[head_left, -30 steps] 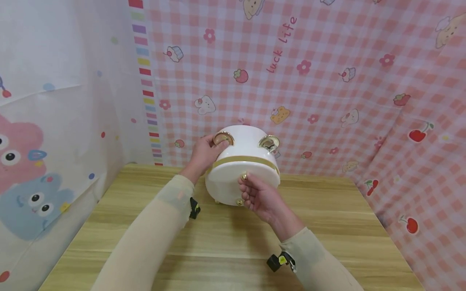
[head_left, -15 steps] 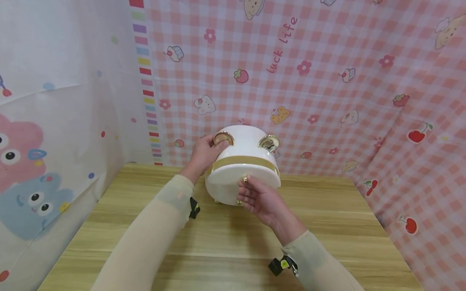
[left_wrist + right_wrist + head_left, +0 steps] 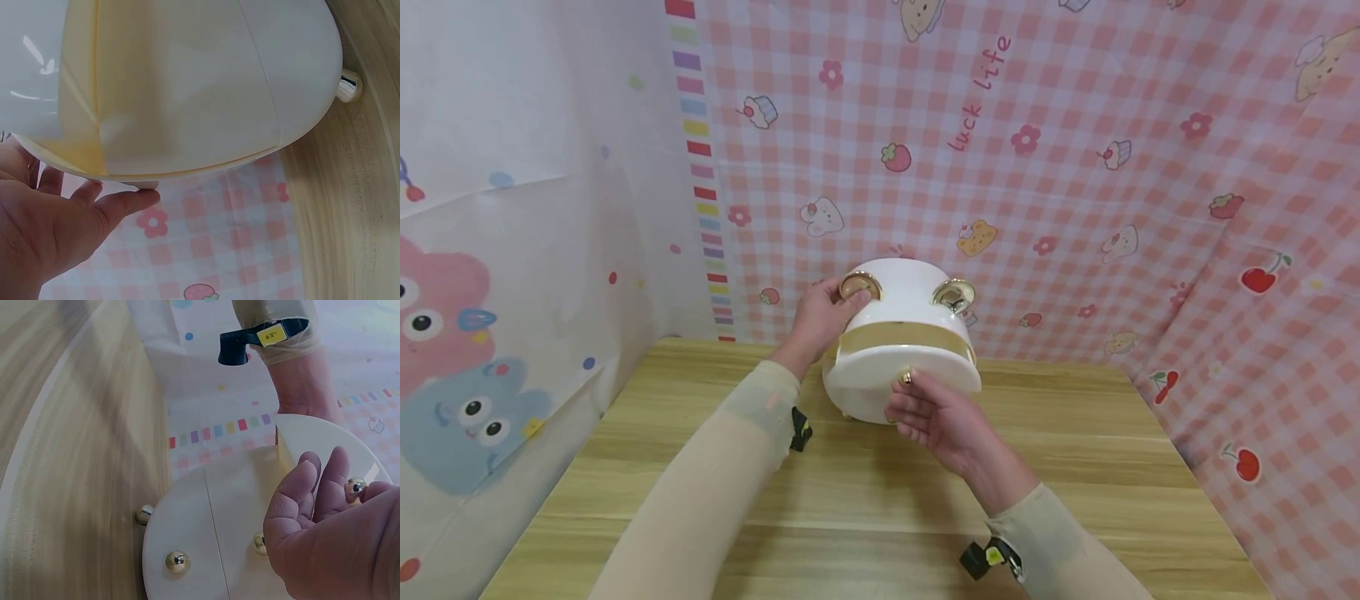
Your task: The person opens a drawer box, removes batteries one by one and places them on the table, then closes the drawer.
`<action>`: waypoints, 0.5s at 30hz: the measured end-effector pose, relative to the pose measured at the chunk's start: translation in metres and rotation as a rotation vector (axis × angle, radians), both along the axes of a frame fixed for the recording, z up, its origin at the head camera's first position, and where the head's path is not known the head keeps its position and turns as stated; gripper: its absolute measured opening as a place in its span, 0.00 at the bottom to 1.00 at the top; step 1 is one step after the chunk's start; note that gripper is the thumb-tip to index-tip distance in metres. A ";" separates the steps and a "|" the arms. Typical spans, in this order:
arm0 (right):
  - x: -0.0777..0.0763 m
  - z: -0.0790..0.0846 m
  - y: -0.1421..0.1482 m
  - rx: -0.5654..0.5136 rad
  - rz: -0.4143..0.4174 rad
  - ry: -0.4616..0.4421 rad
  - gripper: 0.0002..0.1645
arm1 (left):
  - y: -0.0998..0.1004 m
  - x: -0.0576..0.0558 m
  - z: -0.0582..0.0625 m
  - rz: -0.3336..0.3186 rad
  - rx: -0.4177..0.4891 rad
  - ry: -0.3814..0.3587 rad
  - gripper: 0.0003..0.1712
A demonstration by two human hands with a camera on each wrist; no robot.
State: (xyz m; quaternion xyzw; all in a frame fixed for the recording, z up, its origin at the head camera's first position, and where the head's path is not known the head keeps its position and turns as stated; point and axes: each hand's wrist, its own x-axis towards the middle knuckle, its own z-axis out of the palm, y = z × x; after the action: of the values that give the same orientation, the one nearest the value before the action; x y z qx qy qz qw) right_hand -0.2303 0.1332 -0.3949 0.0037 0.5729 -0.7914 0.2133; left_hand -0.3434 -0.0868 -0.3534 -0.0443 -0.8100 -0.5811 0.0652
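A white round-fronted box (image 3: 902, 287) with gold ear-shaped trims, gold knobs and small gold feet stands on the table. My left hand (image 3: 823, 315) grips the box at its left gold ear (image 3: 860, 282), thumb on the ear's front. My right hand (image 3: 943, 421) pinches the gold knob (image 3: 355, 489) of the upper drawer (image 3: 865, 371) between thumb and index finger, the other fingers loosely bent. That drawer stands pulled out partway, and a gold-coloured band shows above its front edge. Lower knobs (image 3: 178, 562) sit on the front beneath it in the right wrist view.
The wood-grain table (image 3: 1045, 475) carries the box near its back edge. A pink checked cloth (image 3: 1075, 183) hangs right behind it, and a white cartoon cloth (image 3: 550, 275) lines the left side. A black wrist camera (image 3: 977, 558) is strapped to my right sleeve.
My right hand has moved toward me and slightly right with the knob. The upper drawer has come out farther, widening the gold band above it. My left hand has stayed on the ear.
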 end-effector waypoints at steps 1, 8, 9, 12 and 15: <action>0.001 0.000 0.000 0.004 0.000 -0.001 0.23 | 0.000 0.000 0.000 0.000 0.002 -0.001 0.20; 0.007 0.001 0.001 0.026 -0.001 0.002 0.21 | 0.001 -0.001 -0.001 0.006 0.009 -0.007 0.20; 0.008 0.000 0.001 0.029 -0.002 -0.001 0.22 | 0.001 0.000 -0.001 0.006 0.011 -0.008 0.20; 0.010 0.000 0.001 0.027 0.004 -0.003 0.22 | 0.001 0.000 0.000 0.005 0.017 -0.011 0.20; 0.013 0.000 0.002 0.022 0.015 -0.001 0.22 | 0.001 0.001 0.000 0.004 0.015 -0.017 0.20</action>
State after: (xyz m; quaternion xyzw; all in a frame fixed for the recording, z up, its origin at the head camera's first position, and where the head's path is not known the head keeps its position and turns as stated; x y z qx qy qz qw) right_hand -0.2176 0.1349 -0.3948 0.0022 0.5815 -0.7834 0.2194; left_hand -0.3423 -0.0862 -0.3529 -0.0370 -0.8063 -0.5874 0.0597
